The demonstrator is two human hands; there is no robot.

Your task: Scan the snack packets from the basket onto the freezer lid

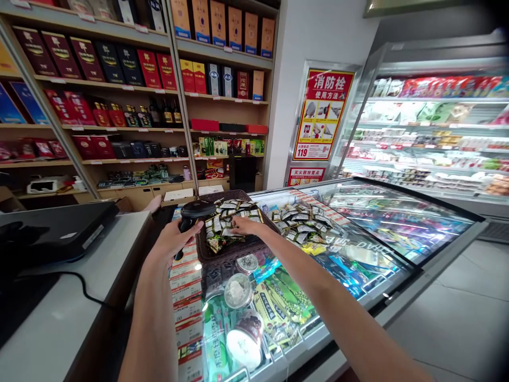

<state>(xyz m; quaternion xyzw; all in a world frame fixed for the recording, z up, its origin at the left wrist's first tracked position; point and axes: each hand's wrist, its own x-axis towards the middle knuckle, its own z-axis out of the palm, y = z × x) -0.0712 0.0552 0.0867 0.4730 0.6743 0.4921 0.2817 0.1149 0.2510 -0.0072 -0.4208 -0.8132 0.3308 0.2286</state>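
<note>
My left hand [172,241] is wrapped round the grip of a black handheld scanner [196,209] with a broad rounded head, held at the left edge of a dark woven basket [230,256]. Small black-and-white snack packets [220,225] are heaped in the basket, which rests on the glass top of a chest freezer. My right hand [243,226] reaches into the heap, its fingers closed on a small packet that they partly cover. Right of the basket lies another pile of similar packets [302,220], on the freezer glass.
Below the glass of the chest freezer [401,273] lie ice creams and tubs. A white counter [91,286] with a black machine [59,228] and a cable stands at left. Shelves of boxed bottles [119,63] line the back wall; a lit refrigerated display [433,127] stands at right.
</note>
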